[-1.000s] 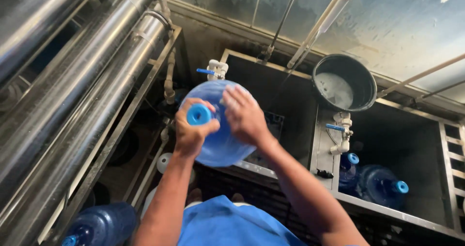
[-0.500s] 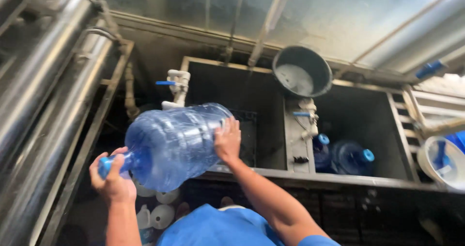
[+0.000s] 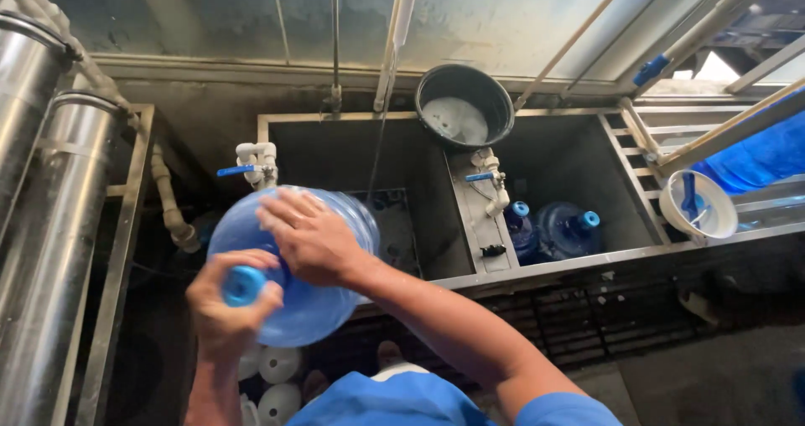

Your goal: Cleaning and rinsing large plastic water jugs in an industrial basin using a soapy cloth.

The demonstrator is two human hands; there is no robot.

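I hold a large clear-blue water jug (image 3: 335, 300) in front of me, its blue-capped neck (image 3: 243, 285) pointing toward me. My left hand (image 3: 222, 313) grips the neck around the cap. My right hand (image 3: 310, 240) lies flat across the top of the jug's body. The jug hangs over the near edge of the left basin of a steel wash tank (image 3: 436, 225).
A white tap with a blue handle (image 3: 251, 164) stands behind the jug. Two more blue jugs (image 3: 562, 229) lie in the right basin. A black bucket (image 3: 465, 106) sits at the tank's back, a white bowl (image 3: 698, 205) at right. Steel cylinders (image 3: 42, 225) fill the left side.
The jug has swung from lying sideways with its neck to the left to pointing its neck toward me. My right hand slid from its base onto the top.
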